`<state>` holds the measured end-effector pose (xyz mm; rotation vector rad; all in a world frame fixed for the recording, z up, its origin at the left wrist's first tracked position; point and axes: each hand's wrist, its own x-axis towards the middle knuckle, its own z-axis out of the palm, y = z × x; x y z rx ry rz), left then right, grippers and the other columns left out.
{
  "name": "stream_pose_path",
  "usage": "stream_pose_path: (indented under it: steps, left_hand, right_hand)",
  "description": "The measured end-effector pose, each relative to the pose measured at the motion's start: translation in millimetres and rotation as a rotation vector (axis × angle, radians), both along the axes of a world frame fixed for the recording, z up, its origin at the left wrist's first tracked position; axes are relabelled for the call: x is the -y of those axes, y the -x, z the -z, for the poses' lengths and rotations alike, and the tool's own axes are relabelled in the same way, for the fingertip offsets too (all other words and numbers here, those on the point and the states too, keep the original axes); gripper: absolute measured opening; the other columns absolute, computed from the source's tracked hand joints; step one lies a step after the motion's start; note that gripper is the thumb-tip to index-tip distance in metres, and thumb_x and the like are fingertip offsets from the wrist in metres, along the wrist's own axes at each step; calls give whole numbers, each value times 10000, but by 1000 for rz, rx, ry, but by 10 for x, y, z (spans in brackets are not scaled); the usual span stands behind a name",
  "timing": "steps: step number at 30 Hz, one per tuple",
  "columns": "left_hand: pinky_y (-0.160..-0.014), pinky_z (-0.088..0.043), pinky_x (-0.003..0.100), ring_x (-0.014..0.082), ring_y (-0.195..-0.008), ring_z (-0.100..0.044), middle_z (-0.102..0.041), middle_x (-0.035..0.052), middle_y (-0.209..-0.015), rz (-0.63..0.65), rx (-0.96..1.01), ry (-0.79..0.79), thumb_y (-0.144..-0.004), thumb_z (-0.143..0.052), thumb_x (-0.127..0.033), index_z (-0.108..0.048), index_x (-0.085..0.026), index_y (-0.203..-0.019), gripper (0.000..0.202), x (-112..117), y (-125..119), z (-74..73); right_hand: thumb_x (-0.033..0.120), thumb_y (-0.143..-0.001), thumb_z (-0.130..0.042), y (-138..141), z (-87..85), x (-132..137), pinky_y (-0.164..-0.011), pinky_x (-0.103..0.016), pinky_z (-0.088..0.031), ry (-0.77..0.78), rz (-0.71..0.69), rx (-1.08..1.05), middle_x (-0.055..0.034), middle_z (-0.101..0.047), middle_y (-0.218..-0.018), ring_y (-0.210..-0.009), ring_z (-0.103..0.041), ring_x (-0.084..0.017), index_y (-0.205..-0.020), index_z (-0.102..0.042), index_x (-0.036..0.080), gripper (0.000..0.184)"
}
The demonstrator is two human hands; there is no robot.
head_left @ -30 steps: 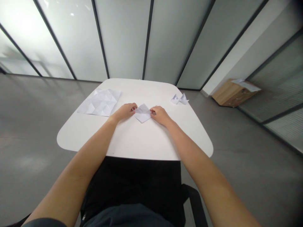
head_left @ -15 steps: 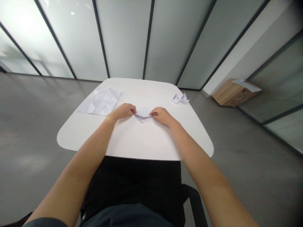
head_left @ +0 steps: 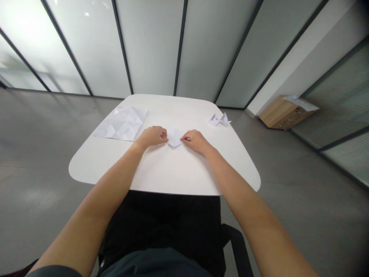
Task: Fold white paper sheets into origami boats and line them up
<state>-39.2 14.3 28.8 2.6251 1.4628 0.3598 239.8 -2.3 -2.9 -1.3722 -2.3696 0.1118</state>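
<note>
A small piece of folded white paper (head_left: 174, 139) lies at the middle of the white table, with a pointed layered edge toward me and a crease down its centre. My left hand (head_left: 155, 136) is closed at its left edge, thumb and fingers bent onto the paper. On the opposite side, my right hand (head_left: 195, 140) pinches the right edge between thumb and fingertips. Both hands cover the paper's outer corners, so those parts are hidden.
A large creased paper sheet (head_left: 122, 124) lies at the table's left. Folded paper shapes (head_left: 219, 120) stand near the right edge of the white table (head_left: 173, 175). Beyond are frosted glass panels and a wooden cabinet (head_left: 284, 112) on the floor.
Both hands have come slightly closer together. The paper's near flap, raised and spread between them before, now lies flatter and narrower, with the central crease showing.
</note>
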Motion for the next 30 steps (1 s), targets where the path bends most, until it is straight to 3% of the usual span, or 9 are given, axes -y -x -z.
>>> stream_pose_path:
  steps: [3, 10, 16, 23, 30]
  left_hand:
    - [-809, -528, 319, 246, -971, -714, -771, 46, -1126, 4, -19, -46, -876, -701, -427, -780, -269, -988, 210, 68, -66, -2]
    - [-956, -500, 340, 241, -1018, -678, -732, 73, -1109, 317, 47, -40, -896, -715, -354, -792, -230, -937, 152, -44, -91, 105]
    - [-935, -479, 311, 229, -1010, -678, -736, 59, -1075, 414, 90, 62, -833, -834, -453, -779, -219, -974, 278, -117, -46, 119]
    - [-960, -486, 299, 235, -1086, -716, -785, 41, -1212, 332, 120, 121, -828, -867, -475, -773, -254, -1210, 451, -120, -9, 91]
    - [-911, -497, 289, 217, -1027, -743, -818, 30, -1147, 320, 180, 126, -1006, -642, -491, -798, -270, -1185, 325, -123, 2, 97]
  right_hand:
    - [217, -955, -721, 85, -26, 32, -963, -359, -478, -1, 2, 40, -48, -819, -1022, -994, -691, -241, -1022, -845, 237, 142]
    - [345, -910, -812, 273, -66, 133, -985, -397, -447, 35, -53, 35, -72, -797, -1082, -1054, -662, -268, -1067, -822, 239, 190]
    - [438, -863, -868, 281, -63, 150, -970, -391, -452, 60, -67, 42, -91, -764, -1171, -1092, -647, -282, -1104, -806, 238, 320]
    - [518, -814, -911, 198, -44, 142, -1082, -458, -450, 91, -140, -22, -95, -730, -1293, -1209, -636, -311, -1206, -784, 250, 491]
    - [508, -853, -876, 157, -26, 117, -1080, -460, -479, 69, -165, -37, -115, -733, -1303, -1213, -652, -313, -1292, -750, 241, 528]
